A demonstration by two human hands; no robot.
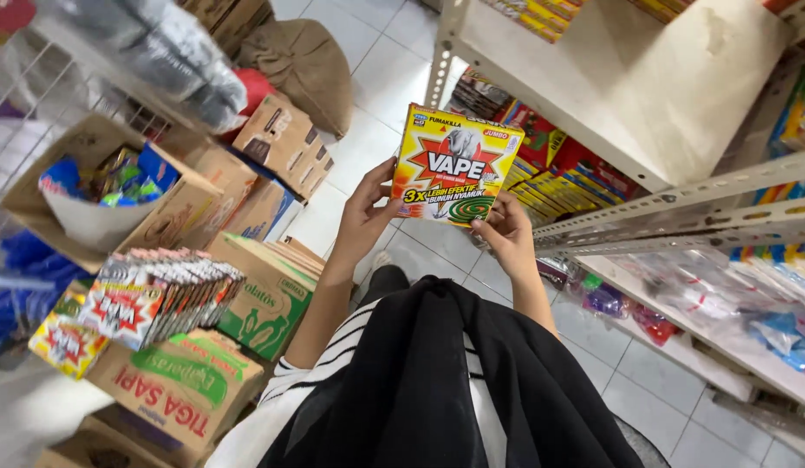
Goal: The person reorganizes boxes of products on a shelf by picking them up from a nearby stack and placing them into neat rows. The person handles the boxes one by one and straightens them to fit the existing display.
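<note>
both hands grip a flat yellow box (455, 165) held up over the tiled floor: left hand (365, 217) on its left edge, right hand (505, 232) at the lower right corner. best kept level, thumbs clear of the front, beside the metal shelf (593, 95).
</note>
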